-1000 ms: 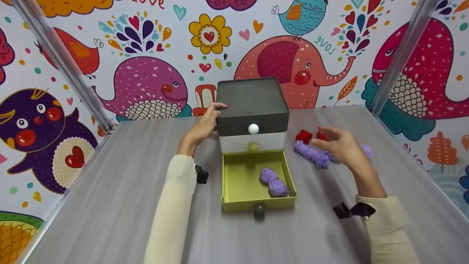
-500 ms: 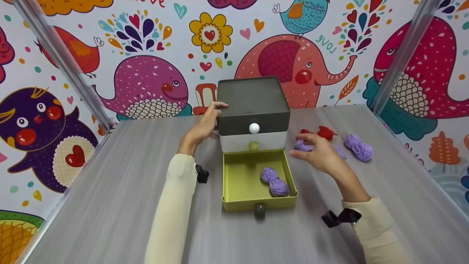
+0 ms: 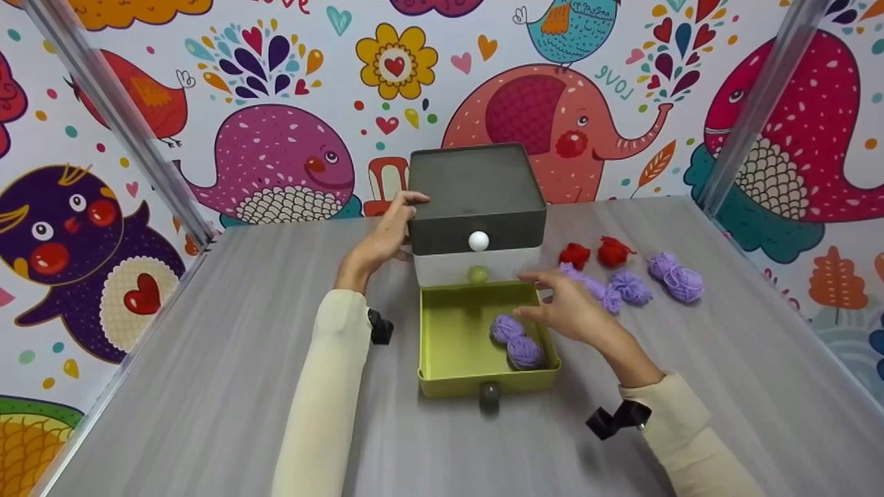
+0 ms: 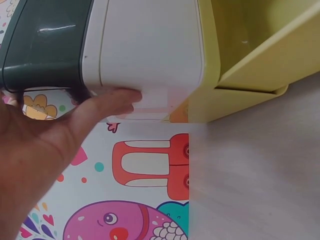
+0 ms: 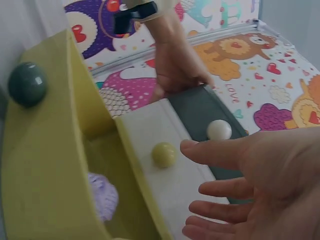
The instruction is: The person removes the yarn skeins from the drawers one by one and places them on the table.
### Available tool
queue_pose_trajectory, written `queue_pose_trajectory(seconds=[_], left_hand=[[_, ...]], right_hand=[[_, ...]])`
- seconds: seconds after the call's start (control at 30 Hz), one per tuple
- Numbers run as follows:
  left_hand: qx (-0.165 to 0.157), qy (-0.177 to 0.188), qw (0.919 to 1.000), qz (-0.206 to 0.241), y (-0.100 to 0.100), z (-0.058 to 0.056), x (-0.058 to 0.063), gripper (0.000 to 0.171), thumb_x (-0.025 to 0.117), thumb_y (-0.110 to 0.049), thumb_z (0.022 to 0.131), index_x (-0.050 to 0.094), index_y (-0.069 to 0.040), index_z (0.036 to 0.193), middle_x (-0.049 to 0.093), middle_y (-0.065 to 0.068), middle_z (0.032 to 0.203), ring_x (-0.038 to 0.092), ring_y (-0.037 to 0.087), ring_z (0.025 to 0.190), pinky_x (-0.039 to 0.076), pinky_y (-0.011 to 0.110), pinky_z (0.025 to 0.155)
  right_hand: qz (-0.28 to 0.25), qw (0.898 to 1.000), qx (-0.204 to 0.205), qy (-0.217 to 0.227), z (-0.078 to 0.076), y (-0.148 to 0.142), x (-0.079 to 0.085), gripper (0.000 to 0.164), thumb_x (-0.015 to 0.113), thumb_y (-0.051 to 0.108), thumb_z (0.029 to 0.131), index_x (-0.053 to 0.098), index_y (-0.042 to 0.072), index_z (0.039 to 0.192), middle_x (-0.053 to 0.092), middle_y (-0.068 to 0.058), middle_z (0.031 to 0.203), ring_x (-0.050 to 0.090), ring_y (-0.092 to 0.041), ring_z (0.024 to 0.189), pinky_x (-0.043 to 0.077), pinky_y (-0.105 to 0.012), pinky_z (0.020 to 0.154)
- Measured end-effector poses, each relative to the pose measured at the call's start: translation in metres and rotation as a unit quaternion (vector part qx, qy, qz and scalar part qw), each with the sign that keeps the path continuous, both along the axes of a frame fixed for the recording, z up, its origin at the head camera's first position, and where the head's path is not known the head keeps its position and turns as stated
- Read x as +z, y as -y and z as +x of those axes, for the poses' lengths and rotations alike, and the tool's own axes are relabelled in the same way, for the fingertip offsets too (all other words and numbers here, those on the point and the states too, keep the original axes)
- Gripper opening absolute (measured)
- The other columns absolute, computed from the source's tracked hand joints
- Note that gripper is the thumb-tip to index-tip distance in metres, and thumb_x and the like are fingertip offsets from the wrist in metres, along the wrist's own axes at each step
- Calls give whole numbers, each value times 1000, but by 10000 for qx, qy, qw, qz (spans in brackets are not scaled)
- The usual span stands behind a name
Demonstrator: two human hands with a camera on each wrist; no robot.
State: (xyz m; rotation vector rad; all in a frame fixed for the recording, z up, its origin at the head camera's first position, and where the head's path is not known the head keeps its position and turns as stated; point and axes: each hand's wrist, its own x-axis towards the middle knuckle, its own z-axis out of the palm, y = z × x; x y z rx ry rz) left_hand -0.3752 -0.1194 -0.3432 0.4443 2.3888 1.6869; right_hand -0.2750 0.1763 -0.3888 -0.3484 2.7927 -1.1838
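Note:
A small three-tier drawer unit point(image 3: 476, 176), dark grey above, white in the middle and yellow-green below, stands at the centre of the table. My left hand point(image 3: 380, 238) grips its upper left side, fingers over the top edge; in the left wrist view the thumb point(image 4: 112, 101) lies along the white side. The bottom drawer point(image 3: 452, 338) is pulled out and holds a purple yarn skein point(image 3: 525, 353) towards its right. Over that drawer's right rim hovers my right hand point(image 3: 577, 307), fingers extended and thumb apart, holding nothing. In the right wrist view it faces the yellow-green knob point(image 5: 164, 155).
Right of the unit lie two red yarn bundles point(image 3: 615, 251), purple yarn bundles point(image 3: 630, 287) and another purple skein point(image 3: 680, 279). The bottom drawer's dark knob point(image 3: 489, 396) juts forward. A patterned wall point(image 3: 290, 76) and metal posts point(image 3: 753, 103) bound the table point(image 3: 276, 345).
My right hand has moved left from above the red and purple yarn to the open drawer's right rim, uncovering the yarn. My left hand stays on the unit.

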Motion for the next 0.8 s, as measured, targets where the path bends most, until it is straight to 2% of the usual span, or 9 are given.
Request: queue_pose_trajectory(seconds=[0.17, 0.33, 0.47, 0.6, 0.8], left_hand=[[10, 9, 10000, 10, 0, 0, -1, 37, 25, -29, 106, 37, -29, 140, 47, 22, 134, 59, 47, 118, 50, 68, 93], [31, -3, 10000, -16, -1, 0, -1, 37, 25, -30, 106, 38, -29, 140, 46, 21, 136, 58, 48, 118, 50, 69, 93], [56, -4, 10000, -19, 0, -1, -1, 37, 24, -29, 106, 37, -29, 140, 47, 22, 134, 60, 47, 117, 50, 68, 92], [64, 0, 10000, -6, 0, -1, -1, 37, 24, -29, 106, 37, -27, 140, 46, 23, 134, 59, 47, 116, 50, 69, 93], [25, 25, 10000, 22, -2, -1, -1, 38, 24, -29, 106, 36, -26, 141, 42, 24, 138, 57, 48, 118, 47, 71, 94]], right_hand=[[382, 9989, 167, -207, 1, 9, -10, 61, 78, 25, 87, 56, 8, 141, 55, -18, 143, 56, -38, 127, 48, -55, 105], [302, 9979, 389, -419, 1, 16, -16, 56, 78, 19, 87, 58, 4, 137, 58, -19, 137, 61, -40, 117, 53, -52, 98], [301, 9968, 560, -495, 1, 21, -22, 52, 75, 13, 88, 57, 0, 135, 58, -22, 135, 61, -43, 116, 53, -53, 96], [465, 9961, 583, -472, 2, 25, -26, 51, 74, 12, 89, 56, -2, 135, 57, -23, 135, 58, -41, 120, 50, -53, 101], [1040, 9924, 400, -515, 5, 28, -30, 50, 75, 12, 89, 58, -4, 133, 60, -23, 135, 57, -40, 126, 47, -52, 106]])
